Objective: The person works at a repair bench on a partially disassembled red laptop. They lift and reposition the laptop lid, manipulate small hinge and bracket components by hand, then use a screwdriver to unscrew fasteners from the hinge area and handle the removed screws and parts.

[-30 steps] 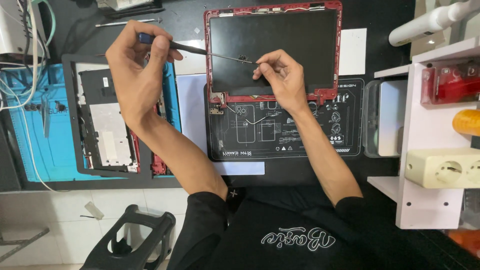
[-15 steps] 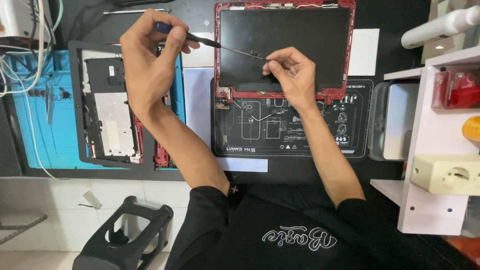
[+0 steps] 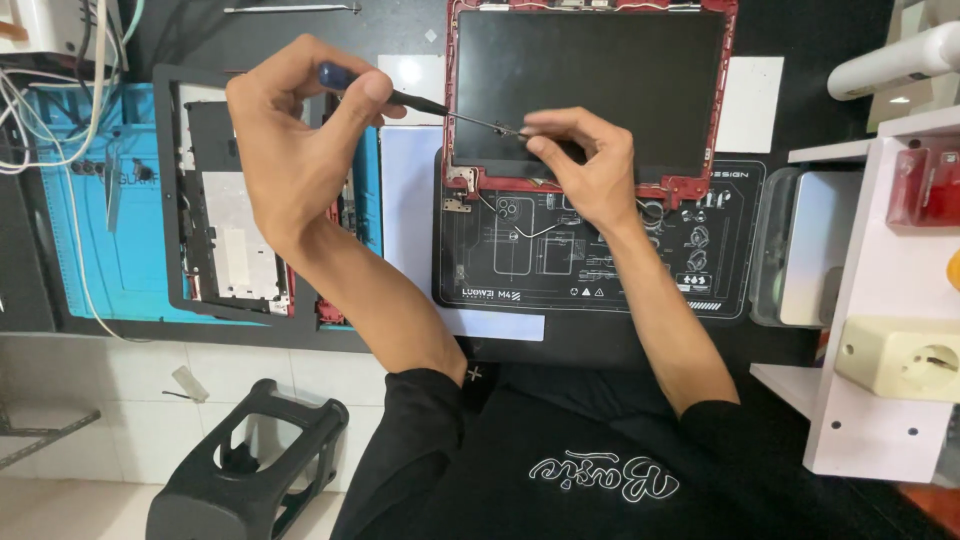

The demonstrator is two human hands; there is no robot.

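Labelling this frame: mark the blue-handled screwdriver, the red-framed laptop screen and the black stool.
blue-handled screwdriver [image 3: 415,101], head view, dark shaft.
red-framed laptop screen [image 3: 600,60], head view, middle of dark panel.
black stool [image 3: 190,480], head view, seat's left side.

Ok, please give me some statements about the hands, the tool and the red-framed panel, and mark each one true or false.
1. The left hand holds a screwdriver with a blue handle end. True.
2. The screwdriver tip points at the blue mat on the left. False: it points right, toward the fingertips of the right hand over the red-framed laptop screen panel.
3. The red-framed laptop screen panel lies partly on a black work mat with white drawings. True.
4. The right hand rests on the white shelf unit. False: it is over the lower part of the dark screen, far from the shelf.
5. A dark open laptop base lies left of the left hand. True.
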